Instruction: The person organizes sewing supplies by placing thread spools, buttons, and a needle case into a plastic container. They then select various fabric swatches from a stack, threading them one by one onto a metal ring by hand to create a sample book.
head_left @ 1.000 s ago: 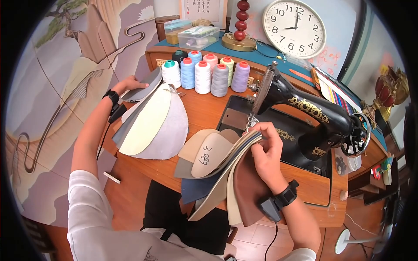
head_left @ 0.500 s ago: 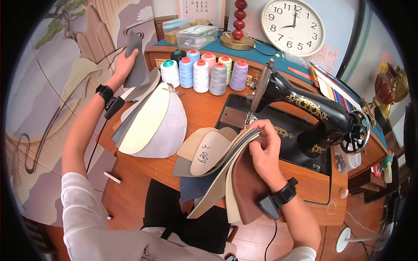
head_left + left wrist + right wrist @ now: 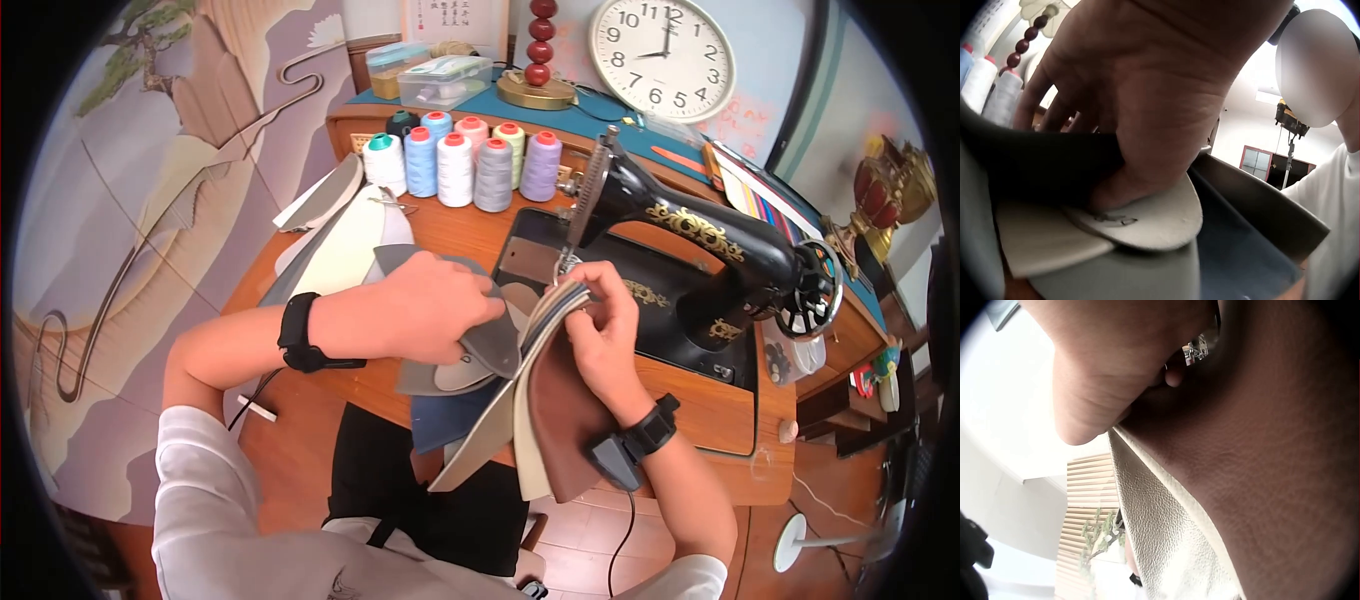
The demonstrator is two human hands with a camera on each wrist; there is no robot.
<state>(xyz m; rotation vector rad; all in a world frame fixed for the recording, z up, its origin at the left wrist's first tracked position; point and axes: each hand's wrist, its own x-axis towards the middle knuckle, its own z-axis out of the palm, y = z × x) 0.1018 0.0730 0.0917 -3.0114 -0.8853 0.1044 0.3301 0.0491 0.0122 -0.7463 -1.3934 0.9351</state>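
Observation:
My left hand [image 3: 430, 305] pinches a dark grey leather-like swatch [image 3: 492, 345] over a fan of swatches. In the left wrist view the thumb is on the near face of that dark piece, above an oval beige swatch [image 3: 1163, 222] with handwriting. My right hand [image 3: 608, 335] grips the fan by its gathered upper ends, thumb on one side and fingers on the other. The fan includes a brown swatch [image 3: 565, 430], a cream one [image 3: 530, 465] and a blue one [image 3: 440, 420]. Grained brown material fills much of the right wrist view.
A black sewing machine [image 3: 690, 215] stands just beyond my right hand. Several thread spools [image 3: 454, 175] are grouped at the back. Another fan of swatches, with a pale yellow piece [image 3: 335, 250], lies at the left. Behind are a clock [image 3: 690, 55] and a plastic box [image 3: 445, 88].
My left hand has lifted the dark grey swatch from the left pile and carried it right, over the fan. The right hand keeps its grip, nearly still.

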